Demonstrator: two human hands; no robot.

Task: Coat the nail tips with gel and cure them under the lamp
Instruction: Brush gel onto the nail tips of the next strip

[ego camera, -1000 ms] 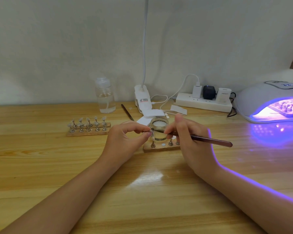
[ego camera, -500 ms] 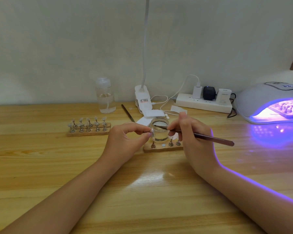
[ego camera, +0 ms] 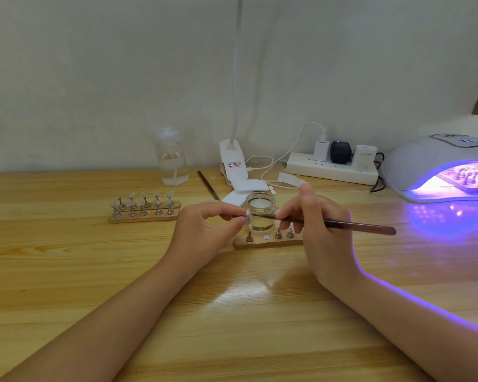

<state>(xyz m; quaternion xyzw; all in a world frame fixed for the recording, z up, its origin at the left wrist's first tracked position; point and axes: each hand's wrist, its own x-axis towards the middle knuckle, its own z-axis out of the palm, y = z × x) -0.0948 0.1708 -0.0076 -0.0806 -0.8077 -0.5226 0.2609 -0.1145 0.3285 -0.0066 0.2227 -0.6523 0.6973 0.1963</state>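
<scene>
Two hands work over the wooden counter (ego camera: pixel 66 271) near its middle. Left hand (ego camera: pixel 204 232): fingers curled, thumb and forefinger pinching a small nail tip on its stand (ego camera: pixel 247 216), held just in front of the glass gel jar (ego camera: pixel 260 209). Right hand (ego camera: pixel 319 232): fingers curled round a dark brush (ego camera: pixel 342 224), gripped like a pen. The brush handle extends to the right; its bristle end points left and meets the nail tip at the left fingertips, passing across the front of the jar.

Directly below the jar lies a wooden holder strip (ego camera: pixel 268 242) carrying three metal stands and one bare round disc. A second wooden holder (ego camera: pixel 144 213), further left, carries two rows of stands, each topped with a clear nail tip.

At the right edge, the white curing lamp (ego camera: pixel 425 161) is lit violet; a further holder with tips (ego camera: pixel 464 179) sits inside its opening. Violet light falls on the counter and on the right forearm.

Along the wall stand a clear pump bottle (ego camera: pixel 171 164), a white clip lamp base (ego camera: pixel 232 164) with a rising white neck, and a white power strip (ego camera: pixel 331 168) holding three plugs. A second dark brush (ego camera: pixel 208 184) lies between the bottle and the clip lamp base.
</scene>
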